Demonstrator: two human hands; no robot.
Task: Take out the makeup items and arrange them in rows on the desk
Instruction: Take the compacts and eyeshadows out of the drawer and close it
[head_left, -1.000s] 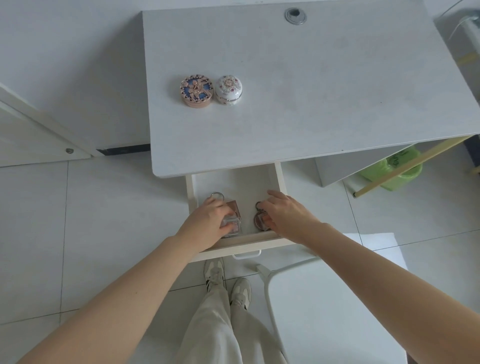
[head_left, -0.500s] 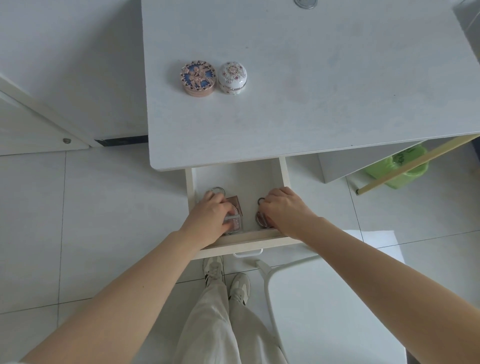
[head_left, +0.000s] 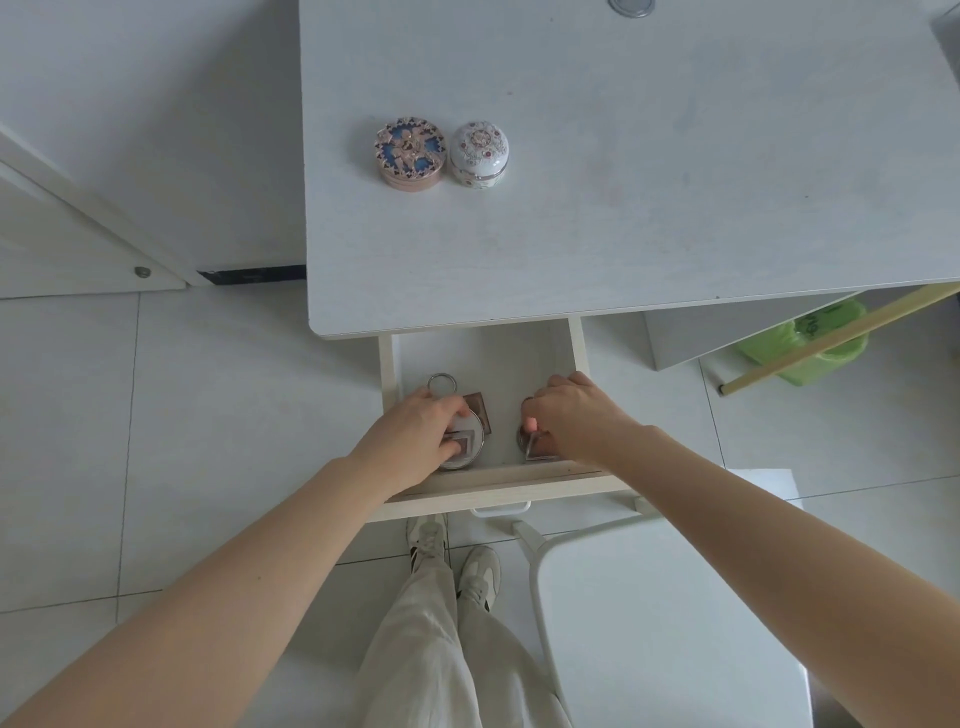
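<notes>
Both my hands reach into the open white drawer (head_left: 483, 353) under the desk (head_left: 623, 182). My left hand (head_left: 415, 434) grips a small brown square makeup case (head_left: 467, 444) that lies over a round silver mirror; a metal ring (head_left: 441, 383) and another brown square (head_left: 477, 402) show behind it. My right hand (head_left: 569, 415) pinches a second brown square case (head_left: 540, 451) at the drawer's front right. On the desk stand a round pink and blue compact (head_left: 411, 154) and a white domed jar (head_left: 478, 153), side by side.
A white chair (head_left: 665, 613) stands at the lower right, close to the drawer front. My legs and shoes are below the drawer. A green bin (head_left: 821, 348) and a wooden stick (head_left: 841, 338) lie under the desk's right side. A wall runs along the left.
Both hands have curled tighter on the small cases in the drawer. The left hand's case now sits tilted over the round mirror. The camera has moved slightly closer to the desk.
</notes>
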